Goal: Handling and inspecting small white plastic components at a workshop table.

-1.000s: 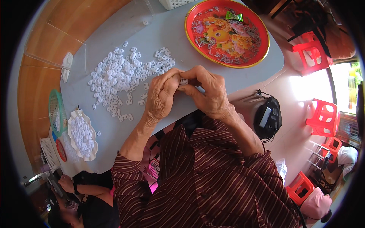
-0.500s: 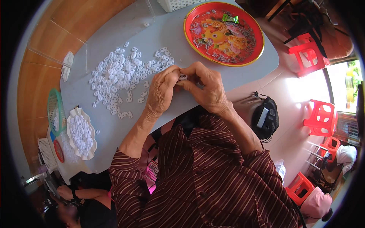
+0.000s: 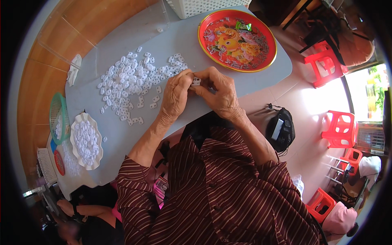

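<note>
Both hands meet over the table's near edge. My right hand (image 3: 220,92) pinches a small white plastic piece with two dark holes (image 3: 196,81) between thumb and forefinger. Closed fingers of my left hand (image 3: 176,94) press against the same piece from the other side; whether they hold a second small part is hidden. Left of my hands spreads a heap of similar white pieces (image 3: 128,75). Beyond my right hand lies a round red tray (image 3: 203,51) with a floral print, gold rim, many small metal parts (image 3: 249,64) and a green wrapper (image 3: 243,26).
A scalloped white dish (image 3: 99,157) full of white pieces and a green basket (image 3: 52,118) stand at left. A white perforated basket (image 3: 196,7) is at the far edge. Another person's arm (image 3: 94,210) shows lower left. Red stools (image 3: 341,128) and a black bag (image 3: 281,130) stand right.
The view has shifted slightly. My hands stay together around the small white piece, which has tilted a little between the fingers.
</note>
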A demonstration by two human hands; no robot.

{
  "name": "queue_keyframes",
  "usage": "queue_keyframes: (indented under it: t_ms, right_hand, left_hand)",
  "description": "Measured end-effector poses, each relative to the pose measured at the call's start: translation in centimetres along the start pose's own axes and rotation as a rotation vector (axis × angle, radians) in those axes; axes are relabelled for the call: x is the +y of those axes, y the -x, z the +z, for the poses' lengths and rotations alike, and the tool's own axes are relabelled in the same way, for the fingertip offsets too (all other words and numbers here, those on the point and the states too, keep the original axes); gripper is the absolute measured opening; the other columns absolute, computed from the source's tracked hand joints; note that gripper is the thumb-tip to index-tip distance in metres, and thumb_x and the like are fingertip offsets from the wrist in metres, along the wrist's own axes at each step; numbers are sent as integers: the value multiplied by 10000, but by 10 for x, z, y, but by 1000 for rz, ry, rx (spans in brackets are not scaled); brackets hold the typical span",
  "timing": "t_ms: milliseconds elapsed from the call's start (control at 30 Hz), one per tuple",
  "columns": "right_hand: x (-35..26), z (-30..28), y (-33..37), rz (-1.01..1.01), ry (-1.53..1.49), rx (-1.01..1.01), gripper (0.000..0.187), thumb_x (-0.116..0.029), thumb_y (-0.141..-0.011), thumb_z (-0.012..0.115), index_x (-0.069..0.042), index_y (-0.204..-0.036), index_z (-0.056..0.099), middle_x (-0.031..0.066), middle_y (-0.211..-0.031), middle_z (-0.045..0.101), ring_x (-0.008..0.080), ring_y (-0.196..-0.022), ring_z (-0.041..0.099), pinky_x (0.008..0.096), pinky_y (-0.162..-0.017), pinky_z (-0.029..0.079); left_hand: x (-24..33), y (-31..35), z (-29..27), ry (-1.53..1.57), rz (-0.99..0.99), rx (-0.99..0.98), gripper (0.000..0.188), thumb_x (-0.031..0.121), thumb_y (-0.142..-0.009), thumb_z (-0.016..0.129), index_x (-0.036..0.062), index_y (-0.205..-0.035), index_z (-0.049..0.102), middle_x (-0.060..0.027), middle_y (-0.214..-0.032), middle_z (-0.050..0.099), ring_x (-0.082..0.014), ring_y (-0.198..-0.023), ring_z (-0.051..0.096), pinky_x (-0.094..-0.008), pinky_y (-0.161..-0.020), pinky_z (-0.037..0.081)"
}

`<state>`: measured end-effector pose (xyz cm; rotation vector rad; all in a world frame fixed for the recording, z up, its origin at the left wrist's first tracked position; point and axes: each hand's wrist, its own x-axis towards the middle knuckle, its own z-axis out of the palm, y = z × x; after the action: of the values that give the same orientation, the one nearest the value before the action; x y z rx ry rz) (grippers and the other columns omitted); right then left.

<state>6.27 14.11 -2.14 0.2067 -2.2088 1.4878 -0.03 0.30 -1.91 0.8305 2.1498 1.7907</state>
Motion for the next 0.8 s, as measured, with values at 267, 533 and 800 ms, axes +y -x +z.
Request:
queue_keyframes:
  t_ms: [267, 533, 800]
  right_hand:
    - [-3, -1, 0, 66, -89, -2, 191, 26, -733, 680, 12, -877, 555, 111, -705, 579, 175, -594, 582, 292, -549, 458]
    - [3, -3, 0, 93, -207, 2, 153, 22, -772, 664, 19, -891, 569, 103, -730, 627, 151, -643, 628, 265, -581, 482]
    - [-4, -11, -4, 189, -210, -91, 180, -15, -805, 663, 37, -958, 585, 100, -780, 639, 122, -693, 623, 250, -612, 485]
  left_hand:
    - [-10, 3, 7, -193, 274, 77, 212, 150, -899, 373, -44, -842, 438, -164, -754, 466, -318, -639, 431, -340, -611, 402]
    - [10, 2, 6, 10, -130, -8, 321, 246, -915, 373, -35, -868, 521, -89, -663, 470, -144, -623, 444, -294, -594, 387]
    - [13, 5, 5, 76, -85, 29, 259, 229, -945, 429, -1, -829, 461, -49, -670, 443, -114, -649, 389, -278, -593, 367]
